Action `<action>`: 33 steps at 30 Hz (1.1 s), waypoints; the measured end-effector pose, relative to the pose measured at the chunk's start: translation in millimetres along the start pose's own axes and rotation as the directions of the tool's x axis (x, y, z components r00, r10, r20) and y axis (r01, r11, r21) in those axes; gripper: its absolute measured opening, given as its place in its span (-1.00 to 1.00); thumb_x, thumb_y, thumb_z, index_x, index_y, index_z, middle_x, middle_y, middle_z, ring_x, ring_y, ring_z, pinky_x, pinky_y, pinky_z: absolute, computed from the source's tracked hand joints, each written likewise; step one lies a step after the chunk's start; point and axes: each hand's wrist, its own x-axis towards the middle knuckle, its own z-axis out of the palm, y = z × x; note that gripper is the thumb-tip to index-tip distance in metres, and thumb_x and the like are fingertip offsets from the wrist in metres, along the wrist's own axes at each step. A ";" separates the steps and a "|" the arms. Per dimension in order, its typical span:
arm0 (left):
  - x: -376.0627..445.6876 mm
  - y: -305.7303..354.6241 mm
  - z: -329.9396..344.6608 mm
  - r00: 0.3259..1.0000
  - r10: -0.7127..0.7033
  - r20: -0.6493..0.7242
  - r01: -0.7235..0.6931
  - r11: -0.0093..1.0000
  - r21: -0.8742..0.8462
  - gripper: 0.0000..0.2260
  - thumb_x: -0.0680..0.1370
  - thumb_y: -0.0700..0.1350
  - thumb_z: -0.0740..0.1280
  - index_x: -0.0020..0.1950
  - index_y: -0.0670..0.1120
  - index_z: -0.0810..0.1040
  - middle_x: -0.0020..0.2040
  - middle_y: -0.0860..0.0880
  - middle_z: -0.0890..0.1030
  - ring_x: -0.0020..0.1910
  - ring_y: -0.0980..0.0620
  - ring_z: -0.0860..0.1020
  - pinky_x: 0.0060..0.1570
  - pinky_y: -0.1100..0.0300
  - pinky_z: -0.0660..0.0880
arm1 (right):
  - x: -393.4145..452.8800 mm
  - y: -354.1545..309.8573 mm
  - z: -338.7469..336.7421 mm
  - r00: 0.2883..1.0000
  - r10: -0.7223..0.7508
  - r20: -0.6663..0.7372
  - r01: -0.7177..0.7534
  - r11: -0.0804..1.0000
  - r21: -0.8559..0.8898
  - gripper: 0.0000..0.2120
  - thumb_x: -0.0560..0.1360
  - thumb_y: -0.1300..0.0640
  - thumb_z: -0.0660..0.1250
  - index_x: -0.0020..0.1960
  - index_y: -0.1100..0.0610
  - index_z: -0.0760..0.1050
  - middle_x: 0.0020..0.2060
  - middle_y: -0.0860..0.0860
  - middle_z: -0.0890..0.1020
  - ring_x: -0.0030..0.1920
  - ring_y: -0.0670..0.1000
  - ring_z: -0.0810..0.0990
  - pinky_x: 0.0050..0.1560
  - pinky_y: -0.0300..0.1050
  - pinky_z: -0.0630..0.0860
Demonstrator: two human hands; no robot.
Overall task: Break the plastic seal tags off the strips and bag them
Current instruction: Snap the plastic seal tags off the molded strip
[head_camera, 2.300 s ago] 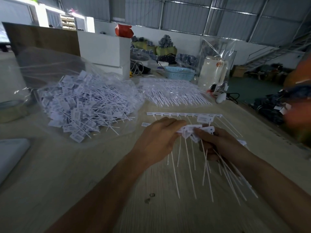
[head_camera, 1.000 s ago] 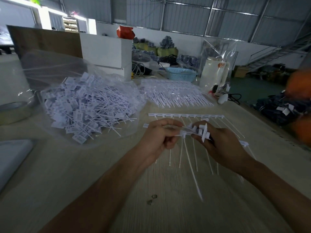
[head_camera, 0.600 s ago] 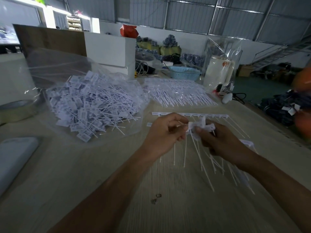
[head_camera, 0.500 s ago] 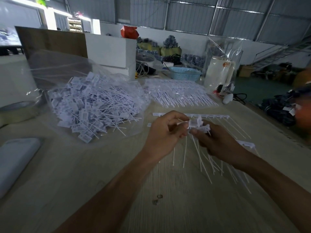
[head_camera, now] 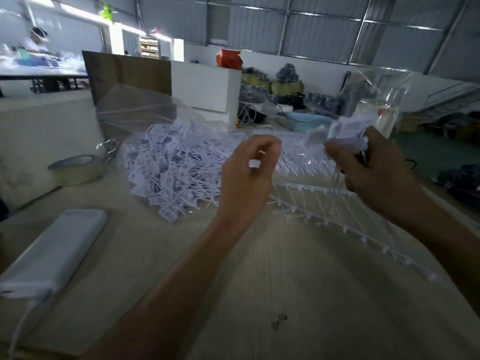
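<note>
**Hands raised over the desk, tags bunched in the right**

Right hand (head_camera: 376, 172) grips a blurred bunch of seal tags (head_camera: 342, 131), their thin tails hanging below the fist. Left hand (head_camera: 249, 175) is loosely curled beside it; whether it pinches anything I cannot tell. Largest on the desk (head_camera: 298, 294) is the clear bag (head_camera: 171, 165) heaped with loose tags, then a stripped strip (head_camera: 337, 224), then a tape roll (head_camera: 75, 168).
</note>
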 end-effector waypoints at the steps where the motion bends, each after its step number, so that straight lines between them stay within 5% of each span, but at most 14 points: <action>1: 0.6 -15.3 -11.2 0.998 -0.056 0.015 0.054 0.992 0.113 -0.86 0.61 -0.08 0.32 0.13 -0.07 0.62 0.04 0.04 0.64 0.00 0.13 0.58 -0.01 0.20 0.54 | 13.9 -12.3 9.5 0.999 -0.026 -0.045 0.029 0.996 0.080 -0.75 0.64 -0.02 0.26 -0.09 -0.39 0.43 -0.31 -0.42 0.56 -0.32 -0.34 0.54 -0.34 -0.43 0.38; 4: -16.0 -50.7 -29.4 0.940 -0.247 0.237 0.108 0.870 0.480 -0.68 0.58 0.03 0.36 0.31 -0.01 0.54 0.23 -0.03 0.60 0.18 -0.04 0.55 0.18 0.02 0.48 | 54.1 -57.2 60.7 0.981 -0.159 -0.109 0.175 0.972 0.157 -0.87 0.62 0.03 0.28 0.14 -0.15 0.41 -0.16 -0.34 0.60 -0.14 -0.27 0.61 -0.20 -0.44 0.49; 6: -26.6 -58.2 -26.8 0.881 -0.331 0.339 0.155 0.878 0.453 -0.67 0.56 0.13 0.36 0.30 0.12 0.52 0.23 0.09 0.60 0.20 0.07 0.54 0.16 0.16 0.45 | 80.0 -79.4 99.5 0.976 -0.215 -0.030 0.217 0.965 0.151 -0.81 0.63 0.07 0.28 0.23 0.03 0.41 -0.12 -0.18 0.64 -0.18 -0.15 0.64 -0.20 -0.30 0.54; 9: -30.0 -56.9 -22.4 0.878 -0.324 0.352 0.204 0.919 0.337 -0.92 0.56 0.16 0.30 0.03 0.33 0.55 -0.06 0.40 0.60 -0.03 0.40 0.54 -0.05 0.35 0.40 | 101.6 -87.4 134.2 0.964 -0.181 0.196 0.166 0.982 0.089 -0.68 0.65 0.08 0.26 0.36 0.15 0.40 -0.07 -0.03 0.69 -0.15 -0.14 0.64 -0.11 -0.17 0.54; 12: -35.6 -67.4 -24.7 0.866 -0.302 0.398 0.036 0.832 0.553 -0.72 0.55 0.10 0.32 0.27 0.20 0.51 0.23 0.16 0.58 0.22 0.10 0.51 0.19 0.13 0.43 | 88.6 -71.4 127.7 0.956 -0.155 0.250 0.131 0.985 0.111 -0.72 0.65 0.08 0.26 0.33 0.12 0.44 0.10 -0.01 0.68 -0.01 -0.09 0.64 0.05 -0.09 0.54; 16: -41.4 -58.4 -19.6 0.878 -0.062 0.474 -0.287 0.726 0.625 -0.80 0.55 -0.10 0.30 0.12 0.01 0.65 0.11 -0.01 0.60 0.12 -0.08 0.52 0.14 0.00 0.44 | 49.7 -38.0 76.3 0.983 -0.080 0.165 0.055 0.986 0.155 -0.83 0.64 0.09 0.28 0.02 -0.20 0.44 -0.26 -0.40 0.59 -0.27 -0.33 0.57 -0.28 -0.44 0.45; 19: -50.0 -40.9 -8.7 0.815 0.105 0.570 -0.481 0.669 0.566 -0.85 0.45 -0.16 0.40 -0.02 0.00 0.67 -0.06 0.02 0.66 -0.02 -0.05 0.57 -0.03 0.07 0.45 | 24.0 -14.3 29.2 0.990 0.099 0.103 -0.125 0.950 0.287 -0.95 0.59 -0.01 0.32 -0.06 -0.12 0.52 -0.42 -0.14 0.54 -0.50 -0.18 0.41 -0.47 -0.32 0.38; 22: -70.2 -26.7 10.1 0.691 0.181 0.699 -0.606 0.672 0.425 -0.68 0.30 -0.19 0.52 0.02 -0.02 0.64 -0.15 0.03 0.67 -0.14 -0.02 0.61 -0.17 0.15 0.50 | 6.1 6.0 -8.1 0.949 0.312 0.051 -0.303 0.855 0.421 -0.83 0.48 -0.06 0.36 -0.06 0.04 0.52 -0.48 -0.02 0.37 -0.54 -0.07 0.25 -0.54 -0.22 0.25; 26: -74.1 -26.7 33.2 0.625 0.147 0.766 -0.605 0.712 0.357 -0.55 0.49 0.01 0.42 0.35 0.01 0.43 0.29 -0.02 0.54 0.22 -0.06 0.52 0.09 0.01 0.49 | -12.6 17.7 -33.3 0.913 0.407 0.008 -0.349 0.772 0.531 -0.79 0.44 -0.07 0.37 -0.06 0.05 0.51 -0.52 -0.07 0.30 -0.56 -0.09 0.20 -0.52 -0.24 0.23; 28: -73.3 -28.2 41.2 0.588 0.006 0.809 -0.545 0.743 0.390 -0.62 0.57 0.08 0.29 0.37 0.05 0.44 0.40 -0.01 0.46 0.33 -0.10 0.43 0.20 -0.03 0.44 | -13.8 14.3 -36.9 0.929 0.370 -0.017 -0.312 0.807 0.501 -0.80 0.45 -0.08 0.36 -0.06 0.05 0.52 -0.52 -0.08 0.34 -0.57 -0.11 0.23 -0.53 -0.25 0.26; 30: -79.3 -24.8 56.2 0.541 -0.039 0.840 -0.557 0.732 0.393 -0.78 0.58 0.03 0.21 0.14 0.00 0.56 0.22 -0.04 0.57 0.19 -0.11 0.51 0.12 0.03 0.46 | -8.6 3.9 -34.9 0.971 0.238 -0.038 -0.199 0.881 0.429 -0.91 0.56 -0.01 0.33 -0.07 -0.01 0.52 -0.49 -0.10 0.43 -0.56 -0.14 0.30 -0.54 -0.27 0.30; 33: -84.2 -16.0 79.0 0.560 -0.009 0.828 -0.408 0.867 0.285 -0.85 0.60 -0.12 0.22 -0.13 -0.09 0.51 -0.04 -0.08 0.60 -0.07 -0.03 0.51 -0.04 0.07 0.45 | 9.6 -22.8 -14.8 0.997 0.022 -0.067 -0.002 0.960 0.281 -0.87 0.64 0.13 0.27 0.00 -0.10 0.51 -0.35 -0.26 0.58 -0.44 -0.23 0.52 -0.41 -0.42 0.41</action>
